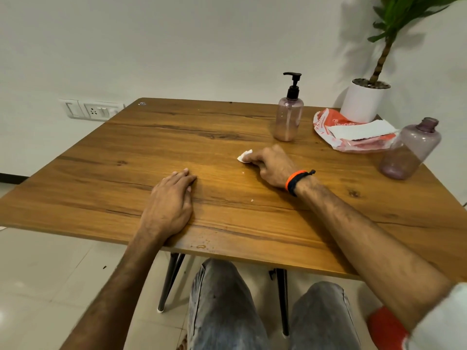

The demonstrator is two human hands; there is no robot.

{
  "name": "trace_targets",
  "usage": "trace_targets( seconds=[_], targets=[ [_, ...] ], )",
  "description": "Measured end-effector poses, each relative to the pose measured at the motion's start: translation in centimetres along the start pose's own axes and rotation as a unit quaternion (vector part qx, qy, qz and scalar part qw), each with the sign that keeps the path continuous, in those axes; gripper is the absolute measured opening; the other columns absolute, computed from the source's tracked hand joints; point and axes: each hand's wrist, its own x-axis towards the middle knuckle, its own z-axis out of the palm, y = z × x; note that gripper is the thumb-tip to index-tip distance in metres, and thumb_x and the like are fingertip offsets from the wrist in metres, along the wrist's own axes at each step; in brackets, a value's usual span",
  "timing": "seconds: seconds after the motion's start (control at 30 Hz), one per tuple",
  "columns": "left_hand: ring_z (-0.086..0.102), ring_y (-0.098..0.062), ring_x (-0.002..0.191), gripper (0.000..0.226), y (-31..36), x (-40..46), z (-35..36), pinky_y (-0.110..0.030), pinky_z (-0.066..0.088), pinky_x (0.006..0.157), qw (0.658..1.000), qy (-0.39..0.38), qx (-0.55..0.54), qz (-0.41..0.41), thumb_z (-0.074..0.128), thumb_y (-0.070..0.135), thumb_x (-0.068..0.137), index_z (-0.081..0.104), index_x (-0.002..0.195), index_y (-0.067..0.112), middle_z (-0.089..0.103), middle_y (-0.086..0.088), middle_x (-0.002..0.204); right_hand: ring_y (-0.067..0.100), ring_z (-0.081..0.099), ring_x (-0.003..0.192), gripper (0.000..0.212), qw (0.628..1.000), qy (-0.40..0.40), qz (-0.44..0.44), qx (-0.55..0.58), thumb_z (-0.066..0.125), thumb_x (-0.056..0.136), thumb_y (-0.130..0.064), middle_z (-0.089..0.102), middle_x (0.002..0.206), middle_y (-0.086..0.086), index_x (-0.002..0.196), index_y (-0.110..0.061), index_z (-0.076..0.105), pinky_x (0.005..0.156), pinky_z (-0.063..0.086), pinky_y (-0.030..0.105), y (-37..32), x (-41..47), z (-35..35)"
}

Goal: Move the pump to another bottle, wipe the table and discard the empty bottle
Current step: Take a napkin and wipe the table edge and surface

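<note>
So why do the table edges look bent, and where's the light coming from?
Head view: the wide-angle lens bows the table edges toward the frame borders. The plant throws a soft shadow leftward onto the wall, so the light likely comes from the right. Faint glare on the floor tiles, lower left.

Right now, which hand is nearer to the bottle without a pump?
The right hand, pressing a tissue on the table, lies closer to the open bottle. The left hand rests flat, farther left.
</note>
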Motion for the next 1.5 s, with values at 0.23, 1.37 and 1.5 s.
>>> trace_targets(
  seconds=[0.23,1.37,1.5],
  targets=[
    [0.027,-0.02,0.147,0.044,0.1,0.0,-0.1,-0.047,0.021,0.121,1.0,-0.002,0.001,-0.005,0.038,0.026,0.101,0.044,0.144,0.021,0.035,-0.001,0.157,0.022,0.053,0.129,0.043,0.995,-0.065,-0.078,-0.012,0.048,0.095,-0.001,0.06,0.137,0.003,0.128,-0.024,0.063,0.111,0.04,0.037,-0.9,-2.7,-0.1],
    [0.033,-0.023,0.143,0.042,0.3,-0.3,-0.1,-0.048,0.025,0.119,1.0,0.007,-0.008,0.001,0.042,0.024,0.1,0.048,0.141,0.019,0.041,-0.003,0.153,0.0,0.06,0.111,0.04,0.986,0.104,0.025,0.129,0.054,0.092,0.001,0.068,0.123,-0.006,0.119,-0.024,0.069,0.093,0.037,0.001,-3.4,-12.2,-1.1],
    [0.035,-0.024,0.143,0.042,0.3,-0.3,-0.1,-0.049,0.027,0.118,1.0,0.009,-0.004,0.003,0.043,0.023,0.1,0.049,0.14,0.017,0.043,-0.005,0.152,0.017,0.056,0.126,0.052,1.0,-0.006,-0.005,0.012,0.048,0.09,0.006,0.062,0.134,0.003,0.131,-0.022,0.06,0.109,0.041,0.026,-3.4,-13.0,-0.9]
  ],
)
